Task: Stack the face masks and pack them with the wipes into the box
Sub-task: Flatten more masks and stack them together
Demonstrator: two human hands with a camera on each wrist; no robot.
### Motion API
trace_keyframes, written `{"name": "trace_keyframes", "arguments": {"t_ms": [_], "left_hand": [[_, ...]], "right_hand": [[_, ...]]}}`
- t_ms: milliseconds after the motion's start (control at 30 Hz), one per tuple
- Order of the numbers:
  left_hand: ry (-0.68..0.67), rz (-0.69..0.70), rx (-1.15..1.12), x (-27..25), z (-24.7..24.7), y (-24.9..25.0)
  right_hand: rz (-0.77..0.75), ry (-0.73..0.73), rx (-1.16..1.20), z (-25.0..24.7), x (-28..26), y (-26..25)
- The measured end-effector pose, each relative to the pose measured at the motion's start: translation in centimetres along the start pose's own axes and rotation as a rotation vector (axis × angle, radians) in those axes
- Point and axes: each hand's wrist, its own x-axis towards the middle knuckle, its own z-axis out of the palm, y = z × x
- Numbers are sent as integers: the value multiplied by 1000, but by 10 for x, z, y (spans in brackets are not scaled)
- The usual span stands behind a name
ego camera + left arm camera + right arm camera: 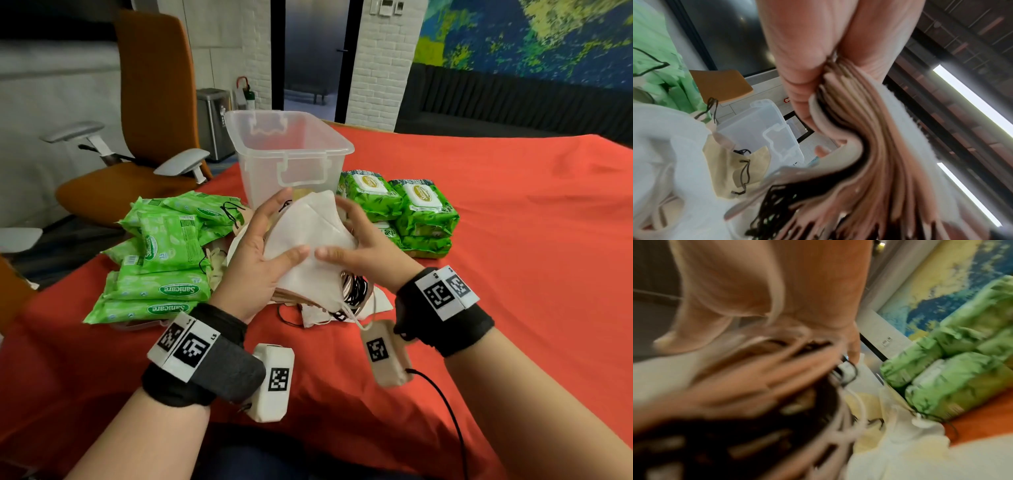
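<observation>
Both hands hold a thick stack of folded face masks (308,236) above the red table, white one on top, beige and pink layers below with black and white ear loops hanging. My left hand (260,253) grips its left side, thumb on top. My right hand (356,240) grips the right side, thumb on top. In the left wrist view the stack's (869,154) layered edges fan out from the palm. The right wrist view is blurred, showing the stack (766,378) and loops. A clear plastic box (287,150) stands open just behind. Loose masks (329,311) lie beneath the stack.
Green wipe packs (161,260) are piled at the left; more packs (411,209) are stacked right of the box. An orange office chair (144,113) stands off the table's left edge. Red cloth (513,274) covers the table, bare to the right and front.
</observation>
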Motion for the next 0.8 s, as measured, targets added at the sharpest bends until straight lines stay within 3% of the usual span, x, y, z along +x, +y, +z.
{"name": "trace_keyframes", "arguments": {"t_ms": [133, 333, 467, 633, 800], "left_hand": [[-21, -10, 36, -2, -1, 4], [-68, -151, 53, -5, -6, 11], [-3, -101, 169, 0, -19, 14], [119, -27, 193, 7, -28, 14], [123, 17, 182, 11, -36, 14]], "right_hand": [[64, -219, 155, -6, -9, 6], [74, -329, 126, -6, -11, 3], [68, -250, -75, -9, -12, 5], [-3, 36, 113, -8, -12, 3], [19, -14, 132, -16, -13, -2]]}}
